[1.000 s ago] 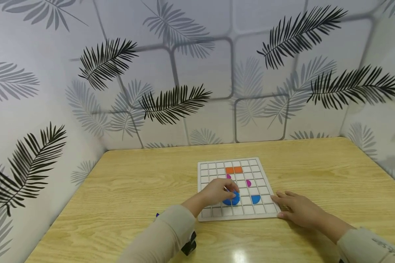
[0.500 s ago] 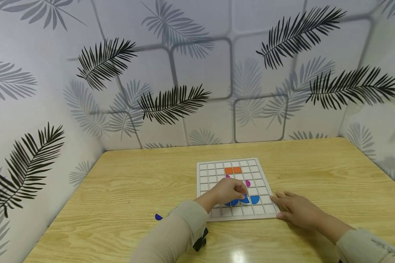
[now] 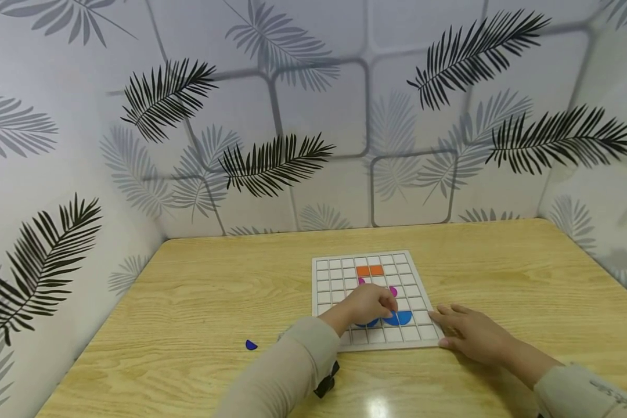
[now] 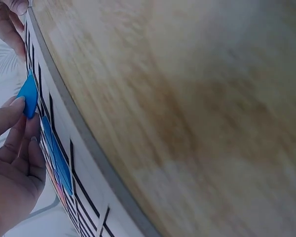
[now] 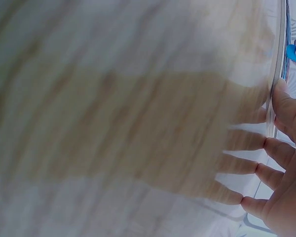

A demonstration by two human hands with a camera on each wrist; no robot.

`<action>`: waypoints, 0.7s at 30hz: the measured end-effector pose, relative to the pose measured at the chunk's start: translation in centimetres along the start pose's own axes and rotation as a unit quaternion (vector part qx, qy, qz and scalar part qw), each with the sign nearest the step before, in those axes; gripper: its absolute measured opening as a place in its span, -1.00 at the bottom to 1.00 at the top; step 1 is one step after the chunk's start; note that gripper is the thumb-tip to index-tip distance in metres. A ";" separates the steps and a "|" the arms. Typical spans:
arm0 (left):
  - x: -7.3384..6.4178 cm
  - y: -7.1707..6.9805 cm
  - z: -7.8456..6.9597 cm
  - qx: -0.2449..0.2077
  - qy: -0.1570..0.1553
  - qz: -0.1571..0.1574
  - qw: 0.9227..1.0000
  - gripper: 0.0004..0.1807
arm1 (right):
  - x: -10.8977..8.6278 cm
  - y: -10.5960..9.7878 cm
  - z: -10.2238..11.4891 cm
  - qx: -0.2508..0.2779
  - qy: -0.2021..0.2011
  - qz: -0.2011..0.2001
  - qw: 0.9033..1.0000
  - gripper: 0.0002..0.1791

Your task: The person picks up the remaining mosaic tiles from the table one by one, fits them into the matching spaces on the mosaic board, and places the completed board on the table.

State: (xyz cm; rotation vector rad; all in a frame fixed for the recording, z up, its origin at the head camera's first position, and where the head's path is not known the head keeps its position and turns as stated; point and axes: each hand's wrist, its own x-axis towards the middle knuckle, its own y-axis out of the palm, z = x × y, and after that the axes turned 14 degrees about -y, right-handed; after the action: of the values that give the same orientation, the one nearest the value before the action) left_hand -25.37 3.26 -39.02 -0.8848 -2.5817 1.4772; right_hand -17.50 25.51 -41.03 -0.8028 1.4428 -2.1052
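On the table lies a white grid board (image 3: 426, 332). My left hand (image 3: 364, 304) is over its lower middle, thumb and fingers pinching a blue quarter-circle tile (image 4: 28, 97). In the head view that tile sits right beside another blue quarter-circle tile (image 3: 405, 317), the two nearly forming a half circle. More blue tile (image 3: 368, 324) shows on the board below the left hand, partly hidden by it. Flat and spread, my right hand (image 3: 472, 332) rests on the table with fingertips at the board's right edge.
Two orange square tiles (image 3: 363, 271) lie side by side in an upper row of the board. Below them are magenta rounded tiles (image 3: 393, 291), one partly covered. A dark blue rounded tile (image 3: 251, 345) lies on the table (image 3: 214, 290) left of the board. Patterned wall behind.
My left hand has moved right from the left blue tiles, bringing the pinched blue tile beside the right blue one. The dark blue tile has come into sight. The right hand stays still.
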 end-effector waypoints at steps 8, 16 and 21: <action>0.5 0.4 -0.1 0.050 0.009 -0.011 0.999 -0.91 | -0.1 0.1 -0.2 0.006 -0.001 0.000 1.000 -0.41; 0.5 0.5 -0.5 0.113 0.039 -0.019 0.993 -0.86 | 0.0 0.0 -0.3 0.001 -0.004 -0.001 1.000 -0.42; 0.5 0.6 -0.6 0.122 0.051 -0.020 0.991 -0.87 | 0.0 0.1 -0.4 0.001 -0.005 0.001 1.000 -0.42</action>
State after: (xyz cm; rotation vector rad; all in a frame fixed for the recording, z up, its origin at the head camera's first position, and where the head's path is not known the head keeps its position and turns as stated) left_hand -25.35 4.20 -39.29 -0.8475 -2.2724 1.6452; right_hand -17.76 25.79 -41.21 -0.8091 1.4347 -2.0990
